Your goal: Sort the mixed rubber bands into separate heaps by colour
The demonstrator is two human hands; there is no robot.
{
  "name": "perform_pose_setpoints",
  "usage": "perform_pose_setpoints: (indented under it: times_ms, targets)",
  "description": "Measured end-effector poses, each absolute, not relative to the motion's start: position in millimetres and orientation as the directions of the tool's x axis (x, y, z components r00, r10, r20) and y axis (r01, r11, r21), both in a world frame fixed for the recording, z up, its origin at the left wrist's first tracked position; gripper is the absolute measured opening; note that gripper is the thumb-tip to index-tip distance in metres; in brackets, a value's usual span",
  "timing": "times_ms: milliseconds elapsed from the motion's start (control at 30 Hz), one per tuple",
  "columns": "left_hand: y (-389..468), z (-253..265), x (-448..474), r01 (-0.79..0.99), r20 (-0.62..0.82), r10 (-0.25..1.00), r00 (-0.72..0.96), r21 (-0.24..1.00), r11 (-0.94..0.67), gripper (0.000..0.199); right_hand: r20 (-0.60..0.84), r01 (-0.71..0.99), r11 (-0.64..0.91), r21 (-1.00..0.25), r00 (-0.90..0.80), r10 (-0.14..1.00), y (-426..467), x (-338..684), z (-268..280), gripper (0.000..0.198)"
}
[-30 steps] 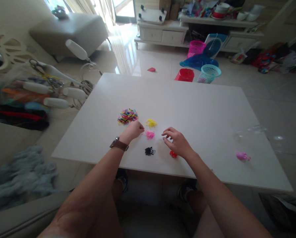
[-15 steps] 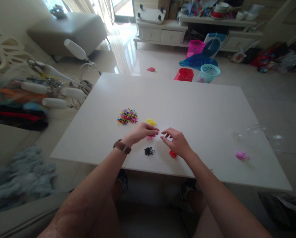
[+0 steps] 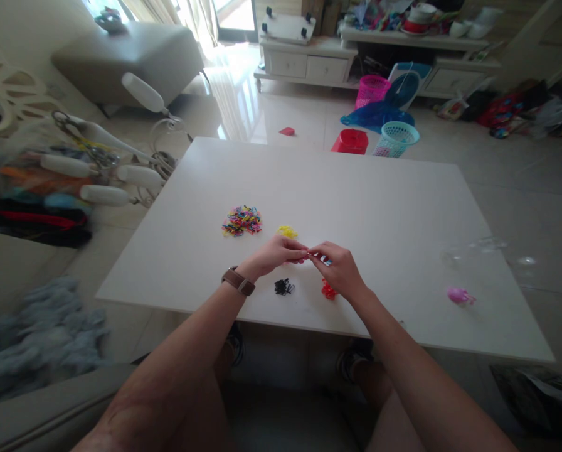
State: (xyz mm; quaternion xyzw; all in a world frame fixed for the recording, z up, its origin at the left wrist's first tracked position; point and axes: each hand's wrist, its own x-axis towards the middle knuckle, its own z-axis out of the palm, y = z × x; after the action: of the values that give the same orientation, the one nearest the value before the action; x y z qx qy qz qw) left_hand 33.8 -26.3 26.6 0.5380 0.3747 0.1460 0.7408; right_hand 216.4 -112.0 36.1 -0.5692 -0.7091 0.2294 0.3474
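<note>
And the two hands are meeting over the middle of the white worktop [image 3: 356, 204]; the left hand [image 3: 275, 252], wearing a brown-strapped watch [image 3: 239, 281] at the wrist, is pressing thumb and forefinger together, its grip pinching a tiny reddish piece [image 3: 308, 254] right at the fingertips; the right hand [image 3: 342, 270] is touching in at that very spot, fingers curling, though one cannot tell whether its own grip is pinching the piece too; a scrap of pink is peeking out by the left fingers; just beyond that hand the yellow pile [image 3: 287, 231] of little bands is lying, and farther left the big mixed-colour pile [image 3: 242, 221] is sitting, well apart from the meeting fingertips; on the near side the black pile [image 3: 283, 287] is resting, while the red pile [image 3: 328, 289] is showing partly from beneath the right hand; way off to the right, a pinkish-purple object [image 3: 460, 295] is lying alone; beyond the far edge, a red bucket [image 3: 350, 142] is standing beside a pale-blue basket [image 3: 396, 139].
</note>
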Motion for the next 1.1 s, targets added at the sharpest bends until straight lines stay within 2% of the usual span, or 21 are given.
perform_pose_setpoints:
  times_ms: [167,300,433,667,800,933,1100]
  targets:
    - [-24.9,22.9,32.9,0.190,-0.427,0.631,0.647,0.893,0.408,0.036,0.194,0.709,0.158,-0.688,-0.030,0.981,-109.0,227.7,37.7,0.013]
    - [-20.5,21.0,30.5,0.184,-0.432,0.698,0.572,0.896,0.404,0.033,-0.051,0.761,0.054,-0.647,-0.114,0.992,-107.6,253.3,35.7,0.010]
    - [-14.2,18.5,26.5,0.155,-0.387,0.773,0.503,0.920,0.360,0.025,-0.253,0.759,0.012,-0.651,-0.232,0.939,-112.5,271.8,30.6,0.012]
    - [3.5,7.3,21.3,0.202,-0.253,0.936,0.247,0.958,0.206,0.018,-0.467,0.762,-0.079,-0.643,-0.308,0.829,-117.2,267.6,27.4,0.018]
    - [12.9,-3.2,25.5,0.209,-0.232,0.953,0.197,0.959,0.191,0.018,-0.546,0.802,-0.099,-0.589,-0.305,0.780,-116.1,262.8,29.0,0.016]
    - [17.6,-8.8,33.3,0.206,-0.239,0.950,0.200,0.958,0.198,0.019,-0.563,0.822,-0.103,-0.560,-0.287,0.775,-116.7,261.8,30.9,0.016]
    - [15.7,-3.7,36.6,0.298,-0.244,0.914,0.323,0.943,0.147,0.019,-0.527,0.827,-0.095,-0.554,-0.260,0.809,-118.2,264.0,33.6,0.018]
